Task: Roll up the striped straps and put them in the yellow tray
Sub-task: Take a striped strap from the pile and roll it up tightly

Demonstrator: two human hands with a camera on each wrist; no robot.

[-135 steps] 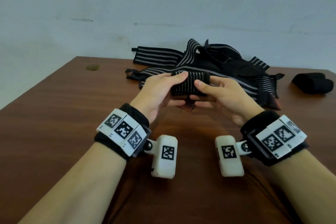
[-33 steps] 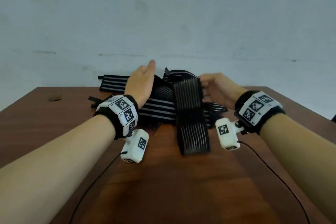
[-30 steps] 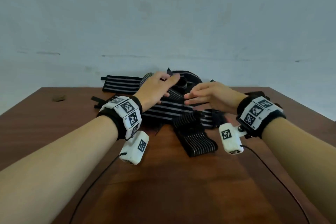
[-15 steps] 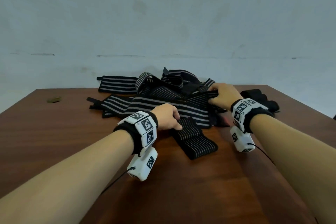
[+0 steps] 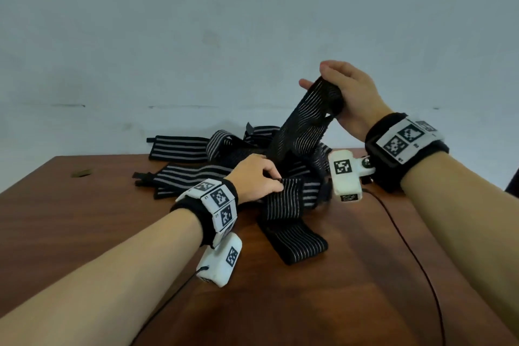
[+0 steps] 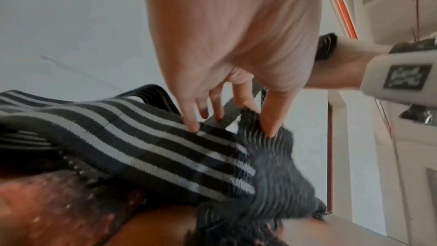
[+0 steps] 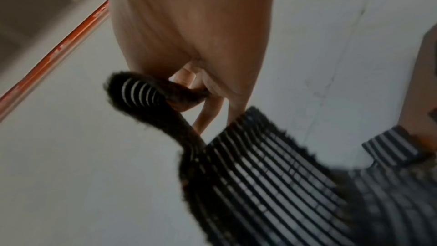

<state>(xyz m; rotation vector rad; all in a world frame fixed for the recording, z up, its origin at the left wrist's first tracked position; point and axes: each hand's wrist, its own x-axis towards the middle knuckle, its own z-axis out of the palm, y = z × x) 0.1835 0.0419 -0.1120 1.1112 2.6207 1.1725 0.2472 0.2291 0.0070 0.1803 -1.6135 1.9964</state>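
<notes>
A heap of black straps with grey stripes (image 5: 196, 174) lies at the far side of the wooden table (image 5: 84, 219). My right hand (image 5: 345, 95) is raised above the heap and grips one end of a thin-striped strap (image 5: 303, 132), which hangs stretched down to the pile; the right wrist view shows that strap (image 7: 272, 180) folded over my fingers. My left hand (image 5: 258, 177) is low on the heap, its fingertips pinching the edge of a thin-striped strap (image 5: 283, 202). In the left wrist view, fingers (image 6: 272, 119) press into dark cloth beside a broad-striped strap (image 6: 141, 137). The yellow tray is out of sight.
One strap end (image 5: 295, 241) lies flat on the table nearer to me. A small dark mark (image 5: 80, 173) sits at the table's far left. Thin black cables (image 5: 407, 250) run from the wrist cameras across the table. A pale wall stands behind.
My right hand has lifted from the pile, pulling one end of a strap up and taut. My left hand has stayed low on the heap.
</notes>
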